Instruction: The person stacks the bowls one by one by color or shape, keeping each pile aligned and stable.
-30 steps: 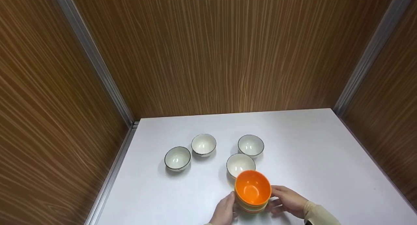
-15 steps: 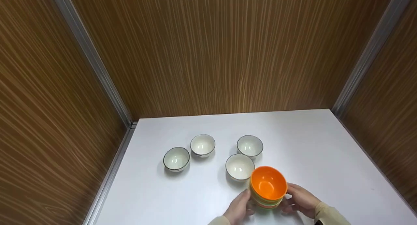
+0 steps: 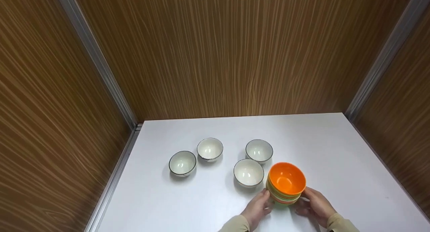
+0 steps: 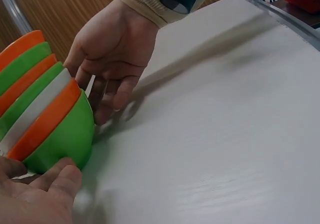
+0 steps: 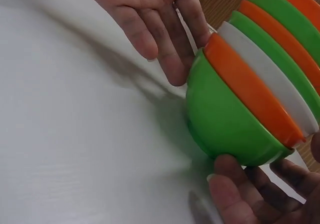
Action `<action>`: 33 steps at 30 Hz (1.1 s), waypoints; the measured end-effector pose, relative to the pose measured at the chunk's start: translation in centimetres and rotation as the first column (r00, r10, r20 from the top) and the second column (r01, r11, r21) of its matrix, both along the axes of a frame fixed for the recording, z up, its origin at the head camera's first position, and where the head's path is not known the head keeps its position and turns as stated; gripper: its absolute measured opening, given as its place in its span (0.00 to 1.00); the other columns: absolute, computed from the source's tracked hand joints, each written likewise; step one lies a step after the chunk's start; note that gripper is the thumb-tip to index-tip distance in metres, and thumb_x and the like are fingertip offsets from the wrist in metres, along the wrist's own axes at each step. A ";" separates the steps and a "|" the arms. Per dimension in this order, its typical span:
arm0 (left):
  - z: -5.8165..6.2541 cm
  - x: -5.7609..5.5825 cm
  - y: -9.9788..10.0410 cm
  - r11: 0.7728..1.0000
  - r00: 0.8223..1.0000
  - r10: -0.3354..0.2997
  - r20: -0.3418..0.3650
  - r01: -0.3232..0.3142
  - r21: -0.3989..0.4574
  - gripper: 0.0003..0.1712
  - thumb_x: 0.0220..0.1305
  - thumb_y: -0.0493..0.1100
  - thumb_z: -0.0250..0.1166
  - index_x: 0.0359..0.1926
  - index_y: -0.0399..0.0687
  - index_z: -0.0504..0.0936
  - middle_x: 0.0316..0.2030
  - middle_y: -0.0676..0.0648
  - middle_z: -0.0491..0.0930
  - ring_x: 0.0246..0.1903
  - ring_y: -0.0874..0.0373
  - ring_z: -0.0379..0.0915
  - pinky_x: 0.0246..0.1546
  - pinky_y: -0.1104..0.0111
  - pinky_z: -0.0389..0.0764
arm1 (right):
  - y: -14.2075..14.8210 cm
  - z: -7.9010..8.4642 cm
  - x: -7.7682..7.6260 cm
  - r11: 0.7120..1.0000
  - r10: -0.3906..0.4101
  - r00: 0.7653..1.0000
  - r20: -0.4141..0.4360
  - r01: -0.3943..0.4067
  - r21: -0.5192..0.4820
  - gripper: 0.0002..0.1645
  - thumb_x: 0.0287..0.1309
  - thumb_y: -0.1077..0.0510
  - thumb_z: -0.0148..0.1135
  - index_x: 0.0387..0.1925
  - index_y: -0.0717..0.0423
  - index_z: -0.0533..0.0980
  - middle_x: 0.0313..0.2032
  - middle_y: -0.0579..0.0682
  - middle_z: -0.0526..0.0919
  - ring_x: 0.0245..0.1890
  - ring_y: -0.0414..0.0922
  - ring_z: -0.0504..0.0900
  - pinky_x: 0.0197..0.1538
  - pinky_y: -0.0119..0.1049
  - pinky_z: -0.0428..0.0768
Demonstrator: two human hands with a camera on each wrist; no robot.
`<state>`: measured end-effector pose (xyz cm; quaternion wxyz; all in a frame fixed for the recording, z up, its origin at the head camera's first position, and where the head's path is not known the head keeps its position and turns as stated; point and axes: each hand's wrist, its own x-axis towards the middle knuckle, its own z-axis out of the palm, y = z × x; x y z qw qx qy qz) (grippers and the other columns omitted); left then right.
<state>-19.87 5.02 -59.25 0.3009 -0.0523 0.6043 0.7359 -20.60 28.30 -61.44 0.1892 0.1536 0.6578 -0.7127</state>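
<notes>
A nested stack of bowls (image 3: pixel 286 180) with an orange one on top is held between both hands, right of the nearest white bowl. In the right wrist view, the stacked bowls (image 5: pixel 235 104) alternate orange and green with one white, and a green bowl forms the bottom. My left hand (image 3: pixel 258 206) grips the stack's left side, thumb toward its upper part. On the opposite side my right hand (image 3: pixel 317 205) holds it, fingers spread along the bowls' walls and low by the green base. The stack leans in both wrist views, its base close over the table.
Dark-rimmed white bowls stand upright on the white table (image 3: pixel 151 205): one near bowl (image 3: pixel 248 172) beside the stack, another bowl (image 3: pixel 259 150) just behind it, and a left pair, bowl (image 3: pixel 210 149) and bowl (image 3: pixel 182 163). Wood-grain panels (image 3: pixel 235 57) enclose the back and sides.
Both hands have carried the bowl stack rightward and a little farther from the body, from in front of the near white bowl to its right. The white bowls have stayed put.
</notes>
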 end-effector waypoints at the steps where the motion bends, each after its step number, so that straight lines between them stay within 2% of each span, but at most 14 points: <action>1: 0.0 -0.2 0.2 1.000 1.000 -0.005 -0.003 0.005 -0.001 0.38 0.65 0.58 0.48 0.67 0.39 0.55 0.63 0.40 0.61 0.55 0.45 0.66 0.54 0.52 0.68 | -0.1 -0.1 -0.1 0.999 -0.035 0.999 0.006 0.035 0.008 0.44 0.54 0.32 0.52 0.62 0.59 0.64 0.55 0.58 0.72 0.43 0.50 0.78 0.41 0.50 0.80; 4: -0.2 -0.8 0.7 1.000 1.000 0.006 -0.014 -0.005 0.020 0.37 0.66 0.55 0.50 0.67 0.37 0.55 0.62 0.40 0.62 0.55 0.44 0.66 0.55 0.51 0.67 | -0.3 -0.3 -0.3 0.995 -0.094 0.996 0.006 0.094 0.028 0.46 0.55 0.31 0.49 0.65 0.58 0.59 0.60 0.61 0.65 0.45 0.49 0.78 0.42 0.49 0.79; 7: -0.3 -1.2 1.4 0.997 0.999 0.046 -0.025 -0.045 0.059 0.33 0.64 0.49 0.52 0.65 0.37 0.57 0.59 0.38 0.65 0.55 0.43 0.65 0.56 0.51 0.66 | -0.6 -0.4 -0.6 0.990 -0.139 0.990 -0.006 0.139 0.035 0.47 0.57 0.31 0.46 0.66 0.58 0.57 0.62 0.62 0.61 0.45 0.48 0.78 0.42 0.47 0.80; 11: -0.5 -1.8 2.2 0.989 0.994 0.099 -0.045 -0.094 0.113 0.29 0.62 0.44 0.53 0.61 0.36 0.59 0.55 0.39 0.68 0.56 0.41 0.64 0.56 0.50 0.65 | -1.3 -0.6 -0.9 0.975 -0.221 0.975 -0.011 0.222 0.013 0.53 0.52 0.26 0.46 0.66 0.59 0.56 0.63 0.62 0.62 0.43 0.47 0.79 0.43 0.45 0.80; 14: -0.5 -2.3 2.9 0.986 0.992 0.104 -0.076 -0.093 0.136 0.31 0.61 0.45 0.53 0.63 0.37 0.58 0.58 0.38 0.65 0.59 0.42 0.60 0.58 0.50 0.63 | -2.2 -0.8 -1.0 0.953 -0.300 0.954 0.007 0.301 -0.029 0.56 0.47 0.23 0.46 0.66 0.58 0.55 0.63 0.61 0.62 0.43 0.49 0.80 0.43 0.44 0.80; 18: -0.5 -3.0 3.7 0.985 0.986 0.103 -0.133 -0.082 0.153 0.34 0.62 0.44 0.52 0.66 0.35 0.55 0.64 0.39 0.57 0.62 0.42 0.54 0.60 0.48 0.59 | -3.4 -0.9 -1.1 0.923 -0.375 0.927 0.014 0.375 -0.083 0.54 0.50 0.23 0.41 0.66 0.55 0.54 0.63 0.59 0.62 0.44 0.50 0.79 0.43 0.43 0.80; 25: -0.2 -3.2 5.1 0.974 0.980 0.147 -0.134 -0.120 0.194 0.36 0.55 0.37 0.52 0.65 0.30 0.55 0.62 0.34 0.58 0.62 0.39 0.53 0.60 0.47 0.57 | -4.2 -1.0 -1.7 0.896 -0.424 0.905 -0.039 0.413 -0.161 0.46 0.56 0.26 0.37 0.66 0.50 0.53 0.63 0.55 0.63 0.47 0.50 0.77 0.48 0.43 0.77; 30: 0.0 -3.4 5.6 0.975 0.979 0.135 -0.155 -0.104 0.198 0.38 0.52 0.35 0.52 0.65 0.29 0.54 0.63 0.33 0.58 0.62 0.40 0.54 0.60 0.48 0.57 | -4.3 -1.1 -2.0 0.876 -0.457 0.888 -0.044 0.440 -0.199 0.42 0.54 0.27 0.43 0.63 0.46 0.56 0.61 0.53 0.65 0.47 0.50 0.77 0.49 0.44 0.77; 33: 0.1 -3.7 5.6 0.978 0.976 0.117 -0.182 -0.081 0.193 0.39 0.51 0.35 0.51 0.66 0.32 0.54 0.62 0.34 0.59 0.61 0.41 0.54 0.61 0.48 0.57 | -4.4 -1.1 -2.3 0.876 -0.453 0.890 -0.048 0.435 -0.208 0.43 0.53 0.26 0.44 0.64 0.44 0.57 0.61 0.52 0.66 0.49 0.48 0.77 0.50 0.44 0.76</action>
